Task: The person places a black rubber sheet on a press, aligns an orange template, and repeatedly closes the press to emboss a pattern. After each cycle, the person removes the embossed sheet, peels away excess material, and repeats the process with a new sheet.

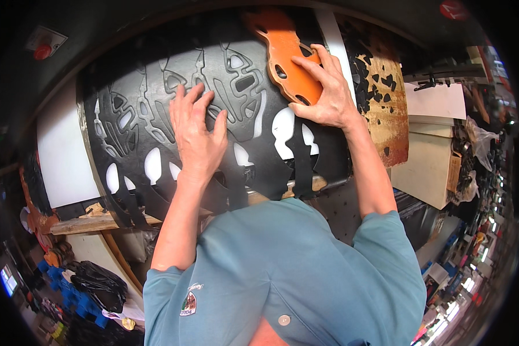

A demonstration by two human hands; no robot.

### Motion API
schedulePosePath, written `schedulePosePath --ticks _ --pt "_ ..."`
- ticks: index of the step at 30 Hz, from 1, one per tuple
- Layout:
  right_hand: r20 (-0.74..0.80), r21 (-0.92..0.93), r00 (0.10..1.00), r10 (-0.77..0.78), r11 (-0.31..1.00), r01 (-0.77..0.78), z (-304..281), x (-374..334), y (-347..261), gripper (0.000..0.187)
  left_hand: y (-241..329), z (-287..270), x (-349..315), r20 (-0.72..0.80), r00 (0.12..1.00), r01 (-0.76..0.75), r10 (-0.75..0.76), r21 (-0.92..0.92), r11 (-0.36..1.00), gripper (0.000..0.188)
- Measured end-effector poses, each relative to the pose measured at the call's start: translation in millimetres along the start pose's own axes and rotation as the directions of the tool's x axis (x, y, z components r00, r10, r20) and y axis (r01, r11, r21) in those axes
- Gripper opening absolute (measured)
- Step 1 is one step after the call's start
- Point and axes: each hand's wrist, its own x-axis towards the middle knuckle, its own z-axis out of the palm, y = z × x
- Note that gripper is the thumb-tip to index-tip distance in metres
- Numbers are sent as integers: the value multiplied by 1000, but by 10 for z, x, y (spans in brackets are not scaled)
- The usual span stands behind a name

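Observation:
A black sheet (155, 104) with pressed outlines and cut-out holes lies over a white surface in front of me. My left hand (199, 130) rests on the sheet's middle, palm down and fingers apart, holding nothing. At the upper right of the sheet is an orange cutting die (297, 75), long and curved, with several small holes. Around its near end my right hand (327, 92) is closed, the thumb at the lower edge and the fingers over its top and right side. The far end of the die reaches into shadow.
A dark machine beam overhangs the far side, with a red button (42, 52) at left and another red button (452, 10) at right. Right of the sheet stands a worn tan board (391, 109) with black scraps. Black bags (101, 285) and blue crates (78, 297) sit lower left.

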Motion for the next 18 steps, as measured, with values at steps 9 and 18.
schedulePosePath --ticks 9,18 --pt "-124 158 980 153 978 -133 -25 -402 -43 93 196 -671 -460 39 998 61 -51 -317 947 26" --pt "-238 166 967 90 985 -51 4 -405 56 86 383 -454 -1112 19 994 -100 104 -156 983 23"
